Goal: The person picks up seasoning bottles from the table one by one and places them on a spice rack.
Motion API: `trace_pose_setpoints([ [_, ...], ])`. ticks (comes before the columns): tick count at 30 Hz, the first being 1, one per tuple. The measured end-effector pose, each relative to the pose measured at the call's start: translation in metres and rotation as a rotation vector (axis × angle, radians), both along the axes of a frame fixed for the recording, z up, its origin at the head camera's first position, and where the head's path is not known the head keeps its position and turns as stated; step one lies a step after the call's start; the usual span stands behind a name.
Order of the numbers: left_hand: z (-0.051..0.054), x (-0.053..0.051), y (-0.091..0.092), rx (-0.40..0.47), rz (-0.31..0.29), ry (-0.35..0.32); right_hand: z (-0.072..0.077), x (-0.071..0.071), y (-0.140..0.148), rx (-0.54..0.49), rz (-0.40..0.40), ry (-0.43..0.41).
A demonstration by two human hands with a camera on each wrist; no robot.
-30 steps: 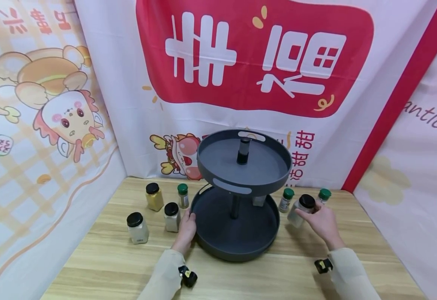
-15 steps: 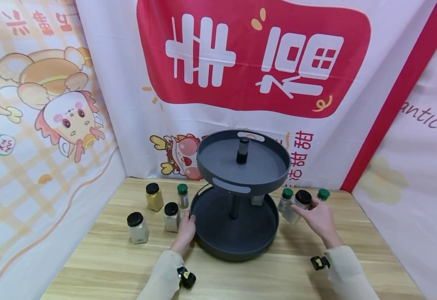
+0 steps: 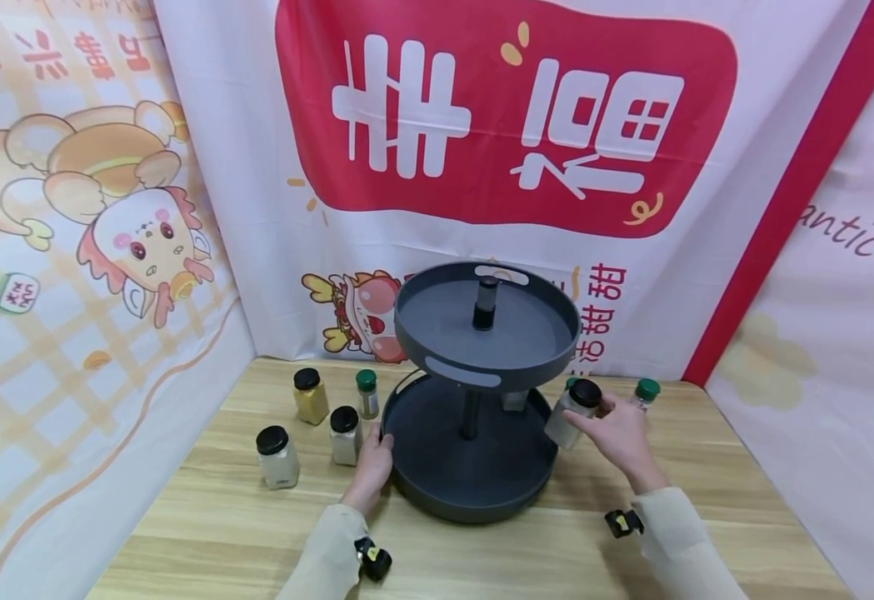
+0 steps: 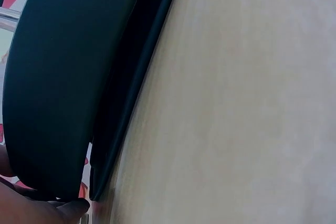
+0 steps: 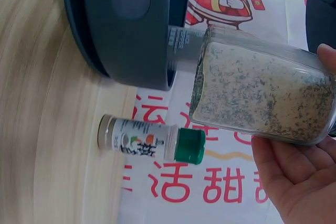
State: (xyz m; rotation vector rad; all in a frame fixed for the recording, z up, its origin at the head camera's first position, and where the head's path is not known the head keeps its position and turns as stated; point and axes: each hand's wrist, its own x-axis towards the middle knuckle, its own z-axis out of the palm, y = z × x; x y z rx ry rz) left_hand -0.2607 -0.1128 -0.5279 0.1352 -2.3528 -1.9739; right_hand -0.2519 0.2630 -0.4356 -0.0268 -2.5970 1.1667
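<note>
A dark grey two-tier round tray (image 3: pixel 474 496) stands mid-table. The left hand (image 3: pixel 373 467) grips its lower tier's rim at the left; in the left wrist view the fingertips (image 4: pixel 73 208) touch the tray wall (image 4: pixel 58 77). Held by the right hand (image 3: pixel 624 437), a clear jar (image 3: pixel 566 423) with a black lid is tilted beside the lower tier's right rim. Speckled contents fill that jar (image 5: pixel 262 87) in the right wrist view, thumb on one side and fingers on the other. Another jar (image 3: pixel 513 401) sits inside the lower tier at the back right.
Left of the tray stand a yellow jar (image 3: pixel 311 402), a green-capped bottle (image 3: pixel 367 395) and two black-lidded jars (image 3: pixel 278 463) (image 3: pixel 345 442). A green-capped bottle (image 5: pixel 142 139) stands behind the held jar, another (image 3: pixel 646 392) at the right. Printed cloth (image 3: pixel 437 200) hangs behind the table.
The right hand has moved left with the jar, from beside the green-capped bottles to the tray's right rim, and the jar is more tilted. The left hand has stayed at the rim.
</note>
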Motion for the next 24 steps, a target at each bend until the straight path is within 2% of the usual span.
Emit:
trace_pose_setpoints([
  [7,0.003,0.002,0.0,0.016,-0.013,-0.051,-0.004,-0.005,-0.012,-0.028,0.045,0.014],
  [13,0.003,0.003,0.0,-0.011,-0.008,0.015,-0.01,-0.009,-0.02,-0.028,0.08,0.063],
  [20,0.002,0.003,-0.002,0.0,-0.021,-0.027,-0.016,-0.015,-0.027,-0.014,0.108,0.049],
  [24,0.002,0.001,-0.002,0.002,-0.021,-0.025,-0.018,-0.018,-0.03,0.018,0.116,0.051],
])
